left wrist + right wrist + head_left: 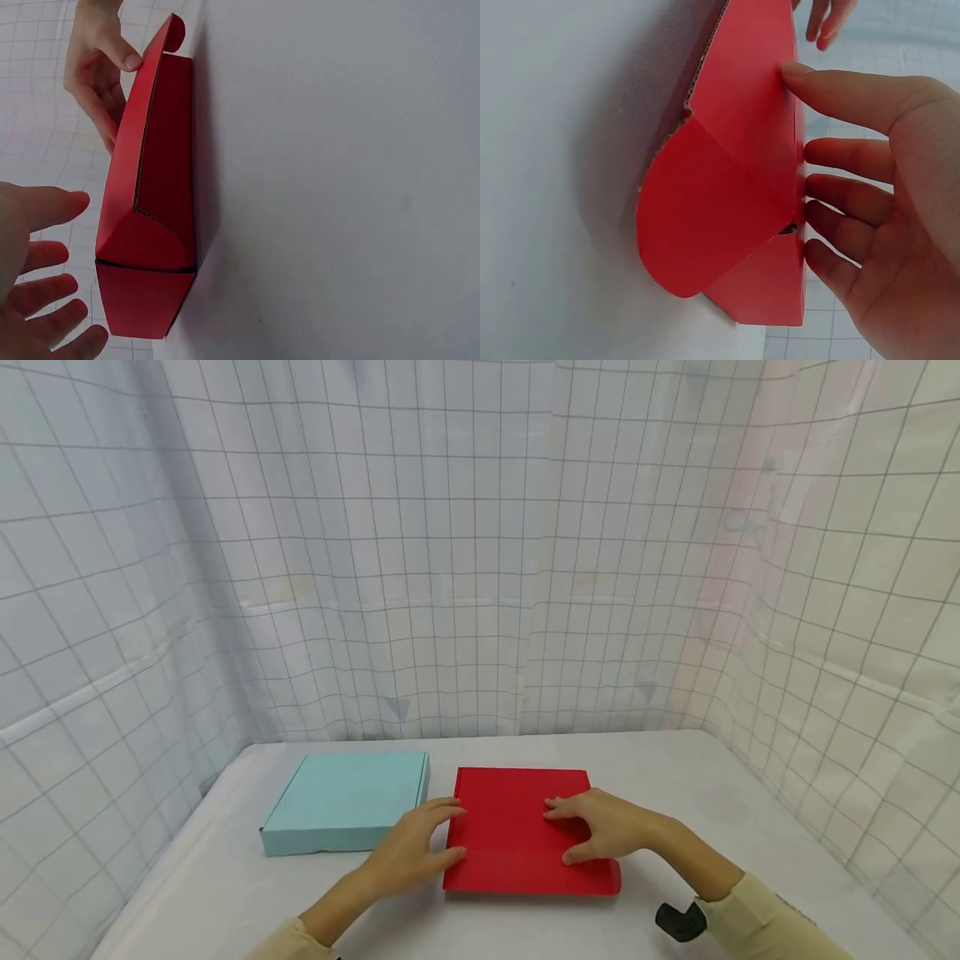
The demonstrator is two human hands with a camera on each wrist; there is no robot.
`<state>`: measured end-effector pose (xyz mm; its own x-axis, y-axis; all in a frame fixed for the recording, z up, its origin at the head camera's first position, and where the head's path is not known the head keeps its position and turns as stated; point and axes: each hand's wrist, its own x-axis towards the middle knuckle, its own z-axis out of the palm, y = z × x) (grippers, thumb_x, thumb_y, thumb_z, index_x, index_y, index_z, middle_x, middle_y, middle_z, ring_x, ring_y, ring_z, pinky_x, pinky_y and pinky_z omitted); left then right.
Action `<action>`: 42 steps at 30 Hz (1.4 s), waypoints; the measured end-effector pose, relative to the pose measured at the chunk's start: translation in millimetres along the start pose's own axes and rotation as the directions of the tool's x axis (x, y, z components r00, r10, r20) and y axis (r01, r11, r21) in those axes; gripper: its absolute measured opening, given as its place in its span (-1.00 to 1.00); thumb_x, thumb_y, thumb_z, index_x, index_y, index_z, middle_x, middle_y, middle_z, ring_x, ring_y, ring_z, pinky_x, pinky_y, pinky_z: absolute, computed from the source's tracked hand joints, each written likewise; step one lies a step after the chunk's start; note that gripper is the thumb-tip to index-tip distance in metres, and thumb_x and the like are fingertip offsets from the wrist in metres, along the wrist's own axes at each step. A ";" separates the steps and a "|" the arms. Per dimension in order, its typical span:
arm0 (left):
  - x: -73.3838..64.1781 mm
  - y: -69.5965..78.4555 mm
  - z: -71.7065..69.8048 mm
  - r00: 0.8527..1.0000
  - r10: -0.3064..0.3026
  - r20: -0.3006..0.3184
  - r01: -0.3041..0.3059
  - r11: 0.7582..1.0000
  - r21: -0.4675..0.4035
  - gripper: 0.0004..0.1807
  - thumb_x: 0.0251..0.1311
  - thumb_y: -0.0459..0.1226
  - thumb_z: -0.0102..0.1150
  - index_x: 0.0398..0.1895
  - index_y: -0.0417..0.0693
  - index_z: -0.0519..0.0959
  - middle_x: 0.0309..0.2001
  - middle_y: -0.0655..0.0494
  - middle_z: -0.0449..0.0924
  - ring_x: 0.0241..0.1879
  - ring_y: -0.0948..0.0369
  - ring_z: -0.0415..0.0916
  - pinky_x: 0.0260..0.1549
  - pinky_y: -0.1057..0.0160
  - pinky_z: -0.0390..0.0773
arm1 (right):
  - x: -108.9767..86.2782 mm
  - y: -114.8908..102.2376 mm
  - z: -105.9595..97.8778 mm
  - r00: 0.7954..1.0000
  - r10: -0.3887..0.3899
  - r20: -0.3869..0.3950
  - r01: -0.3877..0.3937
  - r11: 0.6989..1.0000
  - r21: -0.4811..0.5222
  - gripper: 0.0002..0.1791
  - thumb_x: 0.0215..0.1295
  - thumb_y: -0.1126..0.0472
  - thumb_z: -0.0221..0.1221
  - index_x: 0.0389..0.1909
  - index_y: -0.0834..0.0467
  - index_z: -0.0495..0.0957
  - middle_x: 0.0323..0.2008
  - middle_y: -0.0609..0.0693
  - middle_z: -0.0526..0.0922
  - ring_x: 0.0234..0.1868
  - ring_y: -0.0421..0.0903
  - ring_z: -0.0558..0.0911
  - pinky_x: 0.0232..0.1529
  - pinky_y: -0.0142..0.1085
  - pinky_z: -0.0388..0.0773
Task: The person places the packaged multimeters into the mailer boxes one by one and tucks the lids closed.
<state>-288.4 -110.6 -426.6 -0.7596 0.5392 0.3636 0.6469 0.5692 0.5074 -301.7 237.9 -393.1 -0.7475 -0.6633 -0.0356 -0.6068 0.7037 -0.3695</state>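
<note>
A flat red cardboard box (498, 835) lies on the white table with its lid lowered over it. The lid's front flap sticks out instead of being tucked in, and a rounded side tab (705, 217) shows in the right wrist view. My left hand (408, 853) hovers beside the box's left edge, fingers spread, apart from the box (142, 300) in the left wrist view. On the right part of the lid, my right hand (611, 827) rests its thumb and fingertips lightly, fingers loosely bent and gripping nothing. The inside of the box is mostly hidden.
A closed light-blue box (352, 789) sits on the table left of the red one, close to my left hand. Gridded white curtains (480, 568) surround the table (712, 793) at the back and sides. A small black object (681, 922) is at my right cuff.
</note>
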 end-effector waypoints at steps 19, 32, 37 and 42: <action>19.1 -14.4 -2.1 0.981 0.068 0.184 -0.084 0.993 0.081 -0.58 0.34 -0.08 0.37 0.16 -0.09 0.69 0.30 0.07 0.56 0.36 -0.01 0.41 0.30 -0.17 0.42 | -17.5 11.1 1.7 0.993 -0.051 -0.107 0.055 0.998 0.033 -0.34 0.32 -0.10 0.35 0.37 0.10 0.54 0.38 -0.06 0.49 0.37 0.02 0.46 0.26 0.06 0.51; 20.5 -14.9 -4.3 0.978 0.068 0.198 -0.086 0.993 0.080 -0.59 0.34 -0.07 0.37 0.15 -0.06 0.70 0.30 0.05 0.57 0.36 -0.03 0.41 0.30 -0.20 0.39 | -58.6 24.4 -3.1 0.978 -0.038 -0.204 0.063 0.991 0.117 -0.43 0.42 -0.03 0.32 0.31 0.21 0.56 0.24 0.00 0.61 0.21 0.11 0.60 0.15 0.02 0.61; 19.7 -14.7 -3.9 0.978 0.068 0.196 -0.086 0.993 0.084 -0.58 0.32 -0.06 0.38 0.15 -0.08 0.70 0.29 0.03 0.58 0.35 -0.03 0.44 0.28 -0.18 0.43 | -73.8 30.6 2.5 0.982 0.004 -0.189 0.020 0.992 0.123 -0.42 0.42 -0.06 0.31 0.30 0.22 0.57 0.20 0.00 0.64 0.12 0.10 0.66 0.07 -0.05 0.66; 19.9 -13.7 -3.3 0.978 0.070 0.198 -0.082 0.995 0.052 -0.59 0.34 -0.08 0.37 0.15 -0.09 0.69 0.30 0.01 0.57 0.35 -0.03 0.44 0.28 -0.16 0.44 | -88.9 34.4 9.5 0.981 0.035 -0.190 -0.005 0.988 0.155 -0.44 0.42 -0.04 0.31 0.24 0.28 0.60 0.13 0.06 0.68 0.04 -0.01 0.70 0.02 -0.11 0.68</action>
<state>-312.6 -109.7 -423.7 -0.6840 0.6901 0.2366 0.7098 0.5546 0.4343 -253.6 318.6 -411.5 -0.8062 -0.5774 0.1289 -0.5535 0.6591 -0.5092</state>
